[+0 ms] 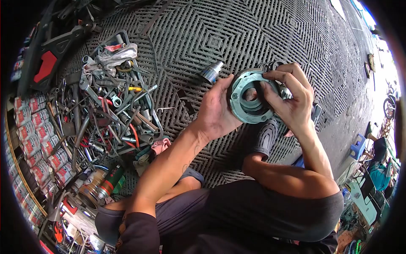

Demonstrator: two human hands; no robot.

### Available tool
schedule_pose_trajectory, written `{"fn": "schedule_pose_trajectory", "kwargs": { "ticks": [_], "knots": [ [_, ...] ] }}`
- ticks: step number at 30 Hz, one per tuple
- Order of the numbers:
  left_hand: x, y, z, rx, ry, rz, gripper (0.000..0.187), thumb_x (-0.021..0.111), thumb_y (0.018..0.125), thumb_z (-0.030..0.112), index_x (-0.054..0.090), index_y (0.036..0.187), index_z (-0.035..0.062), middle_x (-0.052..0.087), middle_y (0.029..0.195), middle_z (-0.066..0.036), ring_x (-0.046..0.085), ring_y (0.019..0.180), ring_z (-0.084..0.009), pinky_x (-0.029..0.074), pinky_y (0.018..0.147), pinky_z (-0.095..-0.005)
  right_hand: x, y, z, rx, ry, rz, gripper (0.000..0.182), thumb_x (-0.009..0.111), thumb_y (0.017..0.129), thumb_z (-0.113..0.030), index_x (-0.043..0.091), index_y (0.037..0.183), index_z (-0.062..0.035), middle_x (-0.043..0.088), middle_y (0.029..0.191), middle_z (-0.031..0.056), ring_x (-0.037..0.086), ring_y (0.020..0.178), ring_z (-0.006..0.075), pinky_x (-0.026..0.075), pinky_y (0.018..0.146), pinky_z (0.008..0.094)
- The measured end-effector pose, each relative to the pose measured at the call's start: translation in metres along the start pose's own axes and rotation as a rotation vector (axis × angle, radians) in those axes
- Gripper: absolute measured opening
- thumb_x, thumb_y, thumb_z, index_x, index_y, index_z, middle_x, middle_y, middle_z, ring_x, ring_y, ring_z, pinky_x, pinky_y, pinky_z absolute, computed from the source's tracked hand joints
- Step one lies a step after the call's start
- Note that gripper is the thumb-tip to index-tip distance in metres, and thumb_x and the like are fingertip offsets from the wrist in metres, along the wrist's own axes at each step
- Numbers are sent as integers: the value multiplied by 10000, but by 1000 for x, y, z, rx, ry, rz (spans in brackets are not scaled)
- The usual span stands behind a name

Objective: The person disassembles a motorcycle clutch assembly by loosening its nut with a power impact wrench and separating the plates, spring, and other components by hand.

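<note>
My left hand [216, 108] grips a round, ring-shaped metal part [241, 111] by its left edge, thumb on the near upper side. The part is pale grey-green, with a stepped open centre and small holes around its rim. On its upper right, my right hand [294, 93] is closed, thumb at the inner edge and fingers bent over the rim. Whether a small piece sits between those fingertips is hidden. Just beyond the part, dark coil-like rings [270, 66] show partly behind my right hand. A chrome socket [211, 72] lies on the floor beyond my left hand.
A heap of wrenches and other hand tools [116, 101] spreads over the left side of the patterned floor mat [215, 40]. Red-and-white packages [40, 127] are stacked at far left. My shod foot [266, 137] is below the part. A blue stool [358, 144] stands far right.
</note>
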State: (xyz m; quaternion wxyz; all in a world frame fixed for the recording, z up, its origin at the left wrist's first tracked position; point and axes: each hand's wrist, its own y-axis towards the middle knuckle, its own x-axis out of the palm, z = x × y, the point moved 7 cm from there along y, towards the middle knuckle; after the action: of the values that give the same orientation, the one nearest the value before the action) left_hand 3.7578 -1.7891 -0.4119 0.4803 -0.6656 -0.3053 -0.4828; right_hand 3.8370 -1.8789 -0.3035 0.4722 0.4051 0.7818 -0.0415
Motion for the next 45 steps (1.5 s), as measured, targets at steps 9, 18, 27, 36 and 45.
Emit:
{"fn": "schedule_pose_trajectory", "kwargs": {
  "ticks": [9, 18, 27, 36, 45],
  "knots": [
    [-6, 2, 2, 0, 11, 11, 491, 343, 1052, 373, 551, 1324, 21, 683, 1099, -85, 644, 1038, -202, 485, 1000, -420, 2, -5, 7, 24, 16, 10, 228, 773, 739, -30, 710, 954, 16, 648, 899, 116, 642, 775, 198, 514, 673, 283],
    [-11, 1, 2, -26, -21, 17, 487, 326, 1048, 357, 550, 1327, 27, 649, 1221, -105, 617, 1139, -229, 462, 1044, -446, 10, -6, 11, 68, 46, -18, 210, 773, 769, -50, 724, 964, 11, 643, 888, 101, 627, 748, 176, 497, 646, 275],
    [-20, 4, -1, -54, -147, -52, 483, 330, 1045, 353, 555, 1321, 28, 635, 1258, -111, 606, 1165, -240, 449, 1057, -464, 20, -7, 15, 117, 69, -69, 202, 747, 810, -61, 721, 994, 19, 636, 903, 87, 613, 759, 149, 481, 651, 257],
    [-23, 9, 6, -48, -105, 16, 491, 350, 1034, 359, 550, 1333, 24, 629, 1274, -118, 598, 1181, -241, 445, 1060, -461, 27, -21, 52, 446, 378, -19, 237, 567, 1000, -103, 644, 1175, 37, 654, 1010, 49, 589, 882, 85, 474, 832, 229],
    [-9, 56, -5, -170, -74, -50, 505, 383, 1025, 413, 579, 1289, 29, 687, 1110, -83, 646, 1038, -197, 479, 1003, -410, -28, -75, 75, 826, 253, 164, 257, 514, 1040, -135, 633, 1201, 26, 649, 1047, 31, 584, 906, 69, 475, 840, 227]
  ]
}}
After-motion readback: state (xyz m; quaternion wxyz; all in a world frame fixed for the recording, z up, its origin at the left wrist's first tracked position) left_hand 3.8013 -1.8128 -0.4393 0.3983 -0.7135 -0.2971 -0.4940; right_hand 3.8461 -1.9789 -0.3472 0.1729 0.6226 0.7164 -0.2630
